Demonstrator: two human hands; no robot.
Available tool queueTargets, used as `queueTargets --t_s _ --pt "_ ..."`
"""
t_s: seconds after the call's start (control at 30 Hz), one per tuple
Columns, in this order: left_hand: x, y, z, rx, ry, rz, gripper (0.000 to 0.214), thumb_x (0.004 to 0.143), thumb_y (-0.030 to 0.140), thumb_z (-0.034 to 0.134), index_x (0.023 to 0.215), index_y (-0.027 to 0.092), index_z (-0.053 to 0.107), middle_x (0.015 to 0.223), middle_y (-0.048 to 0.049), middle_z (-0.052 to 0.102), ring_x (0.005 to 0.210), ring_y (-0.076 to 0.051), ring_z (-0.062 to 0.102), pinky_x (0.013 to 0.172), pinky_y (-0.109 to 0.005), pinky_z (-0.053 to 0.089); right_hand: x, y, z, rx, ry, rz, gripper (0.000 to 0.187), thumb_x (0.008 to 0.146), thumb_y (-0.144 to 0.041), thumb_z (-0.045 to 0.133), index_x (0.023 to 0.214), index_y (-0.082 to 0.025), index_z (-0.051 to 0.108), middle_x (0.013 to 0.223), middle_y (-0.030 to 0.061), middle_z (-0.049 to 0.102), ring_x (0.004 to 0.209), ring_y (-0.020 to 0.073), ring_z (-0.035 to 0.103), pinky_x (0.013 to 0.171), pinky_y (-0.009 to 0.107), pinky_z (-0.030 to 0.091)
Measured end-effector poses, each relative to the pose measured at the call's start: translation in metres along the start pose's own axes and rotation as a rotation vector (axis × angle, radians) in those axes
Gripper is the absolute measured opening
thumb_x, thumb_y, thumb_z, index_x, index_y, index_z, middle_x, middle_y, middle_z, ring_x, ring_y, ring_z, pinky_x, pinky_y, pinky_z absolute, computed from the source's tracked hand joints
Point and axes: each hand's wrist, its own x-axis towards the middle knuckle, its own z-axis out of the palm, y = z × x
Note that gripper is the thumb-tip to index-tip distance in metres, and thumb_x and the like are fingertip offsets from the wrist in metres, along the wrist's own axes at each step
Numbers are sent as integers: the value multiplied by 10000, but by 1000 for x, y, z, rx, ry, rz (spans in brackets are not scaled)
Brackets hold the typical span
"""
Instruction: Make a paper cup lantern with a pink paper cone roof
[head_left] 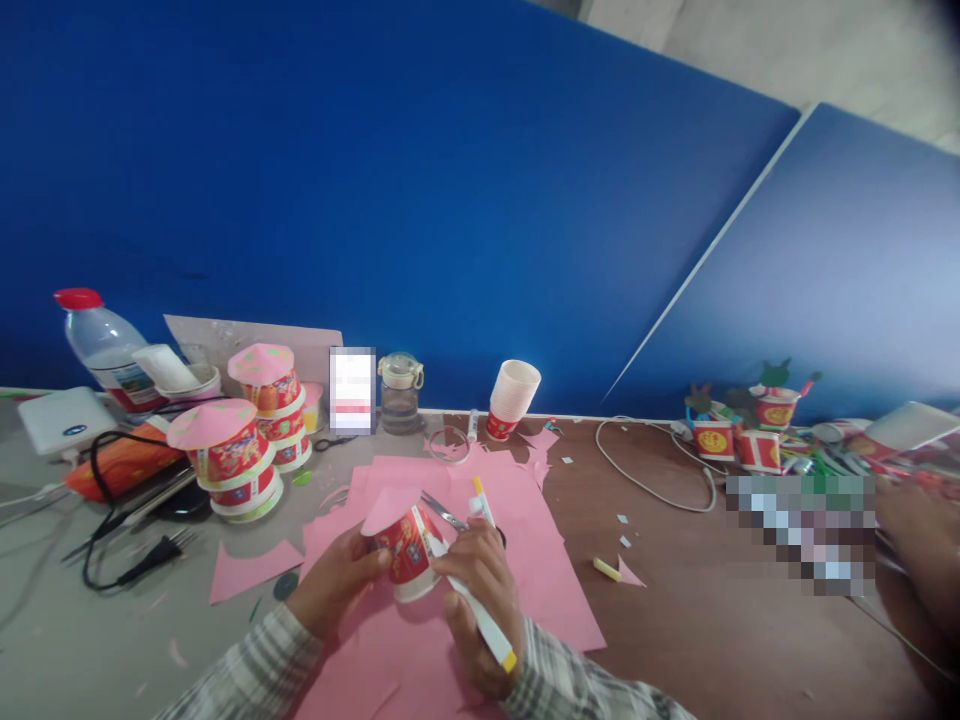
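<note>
My left hand (337,580) is closed around the side of a red and white paper cup (411,555), which is tilted and topped with a pink paper cone (390,508). My right hand (484,590) grips a white marker with a yellow end (480,620); its front end meets the cup's right side. Beyond the right fingers lie scissors (442,510), their handle partly hidden by that hand. Beside them a second white piece with a yellow end (482,498) sticks up past my knuckles. Pink paper sheets (555,590) spread out under both hands.
Two cup towers with pink roofs (214,425) (262,365) stand left, near a bottle (105,345) and a black plug cable (157,560). A glass jar (401,395) and stacked paper cups (514,395) stand behind. At right are decorated cups (712,440) and another person's arm (919,540).
</note>
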Motion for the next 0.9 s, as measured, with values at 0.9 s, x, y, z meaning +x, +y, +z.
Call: queueTargets --t_s 0.9 --pt "1 -3 -3 48 30 21 472 523 282 704 967 179 583 866 -91 688 838 -330 563 733 -458 440 5 -1 -3 2 14 -5 220 876 -325 436 887 -214 626 740 11 603 690 211 593 831 500 427"
